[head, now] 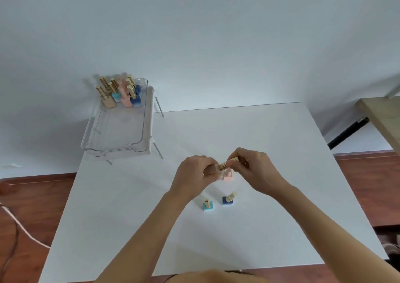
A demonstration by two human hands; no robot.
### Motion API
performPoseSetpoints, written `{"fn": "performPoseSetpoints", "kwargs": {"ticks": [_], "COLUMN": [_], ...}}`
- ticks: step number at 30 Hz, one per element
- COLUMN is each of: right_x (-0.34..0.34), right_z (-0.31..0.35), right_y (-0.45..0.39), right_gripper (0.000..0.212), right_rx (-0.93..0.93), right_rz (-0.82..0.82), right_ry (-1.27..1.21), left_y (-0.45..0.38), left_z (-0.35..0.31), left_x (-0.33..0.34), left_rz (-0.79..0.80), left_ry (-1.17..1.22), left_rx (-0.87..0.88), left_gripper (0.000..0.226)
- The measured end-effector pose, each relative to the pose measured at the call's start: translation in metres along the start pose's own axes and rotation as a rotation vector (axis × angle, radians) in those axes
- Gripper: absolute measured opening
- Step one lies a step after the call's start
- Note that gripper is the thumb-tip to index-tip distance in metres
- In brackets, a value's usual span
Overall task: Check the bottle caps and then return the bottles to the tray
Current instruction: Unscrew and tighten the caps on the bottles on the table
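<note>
Gold cap (225, 164) sits pinched in the right hand (253, 170); the left hand (194, 173) grips the tan bottle (211, 171) above the bench (281, 152). Cap check is underway. Next: carry it to the tray (116, 131), well off left.

White table (259, 142), wooden floor (39, 198), pale cable (28, 235).

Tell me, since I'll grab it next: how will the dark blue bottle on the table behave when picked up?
The dark blue bottle is probably stiff and light, being small. Its tall gold cap over a short square base suggests it could tip if nudged high. The shiny cap may be slippery, so gripping the base seems safer.
</note>
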State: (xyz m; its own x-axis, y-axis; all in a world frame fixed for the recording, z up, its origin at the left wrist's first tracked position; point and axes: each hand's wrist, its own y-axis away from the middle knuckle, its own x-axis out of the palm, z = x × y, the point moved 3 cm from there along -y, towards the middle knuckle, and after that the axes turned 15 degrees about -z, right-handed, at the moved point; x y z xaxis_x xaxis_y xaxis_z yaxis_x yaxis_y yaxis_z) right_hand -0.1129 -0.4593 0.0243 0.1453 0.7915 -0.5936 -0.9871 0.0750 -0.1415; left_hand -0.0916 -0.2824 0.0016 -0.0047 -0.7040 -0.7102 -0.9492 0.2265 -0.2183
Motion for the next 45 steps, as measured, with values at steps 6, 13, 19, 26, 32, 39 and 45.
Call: {"fn": "performPoseSetpoints", "kwargs": {"ticks": [6, 13, 19, 26, 32, 39, 45], "right_x": [-0.003, 0.008, 0.036, 0.045, 0.037, 0.009, 0.000], "right_z": [-0.029, -0.106, -0.134, -0.139, -0.130, -0.064, -0.011], "right_y": [-0.028, -0.056, -0.059, -0.059, -0.056, -0.038, -0.022], "right_gripper": [0.003, 0.017, 0.020, 0.018, 0.038, 0.050, 0.025], "right_rx": [0.012, 0.192, 0.206, 0.237, 0.183, -0.130, -0.305], "right_rz": [-0.043, -0.056, 0.071, 0.102, 0.194, 0.027, 0.099], "right_ry": [0.079, 0.324, 0.416, 0.393, 0.558, 0.276, 0.137], "left_y": [-0.015, -0.021, -0.029, -0.028, -0.029, -0.032, -0.023], "left_z": [0.032, 0.087, 0.085, 0.086, 0.087, 0.063, 0.033], "left_x": [0.041, 0.109, 0.150, 0.162, 0.143, 0.090, 0.045], "left_rz": [0.050, 0.268, 0.325, 0.279, 0.260, 0.133, 0.045], "left_ry": [0.178, -0.030, 0.036, 0.091, 0.147, 0.171, 0.216], "left_rx": [-0.162, -0.282, -0.265, -0.307, -0.323, -0.217, -0.140], "left_gripper": [0.030, 0.054, 0.050, 0.022, 0.024, 0.022, 0.009]}}
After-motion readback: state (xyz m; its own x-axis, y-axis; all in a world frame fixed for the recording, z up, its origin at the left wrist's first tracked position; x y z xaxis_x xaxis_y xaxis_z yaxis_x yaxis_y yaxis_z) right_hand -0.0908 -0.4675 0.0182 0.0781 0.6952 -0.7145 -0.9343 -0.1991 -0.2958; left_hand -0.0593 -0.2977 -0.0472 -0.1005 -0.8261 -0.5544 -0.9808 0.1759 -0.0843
